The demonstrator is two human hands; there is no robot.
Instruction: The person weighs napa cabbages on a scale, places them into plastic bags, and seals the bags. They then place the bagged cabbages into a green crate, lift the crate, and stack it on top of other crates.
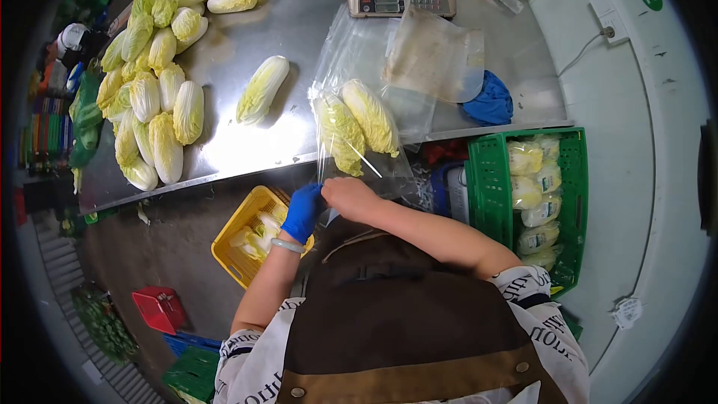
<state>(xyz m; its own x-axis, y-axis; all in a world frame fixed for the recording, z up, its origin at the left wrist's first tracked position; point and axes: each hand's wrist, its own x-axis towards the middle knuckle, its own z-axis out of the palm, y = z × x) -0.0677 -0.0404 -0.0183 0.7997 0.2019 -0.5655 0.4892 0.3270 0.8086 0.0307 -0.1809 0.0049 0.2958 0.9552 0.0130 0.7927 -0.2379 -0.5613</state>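
biggest thing here is the metal table [232, 67], with a pile [146, 93] of cabbages over on my left. there's a green crate [488, 202] of wrapped ones by my right arm, a yellow basket [227, 263] with leaves in it below my left hand, and a scale [400, 1] at the far side. the clear bag [325, 155] is right in front of me, at the table's near edge, with two cabbages [341, 131] lying side by side there; the left one's under the film, can't quite tell if the right one is fully in too. my left hand [303, 213], blue glove on, has its fingers closed on the near end of the bag, and my right hand [351, 198], bare, is curled in right against it, looks like it's pinching the same plastic. i'd guess the film is light, floppy and slippery, so gather a good bunch of it. the cabbages should be fairly heavy and firm, but outer leaves probably tear, so hold them under the thick white base.
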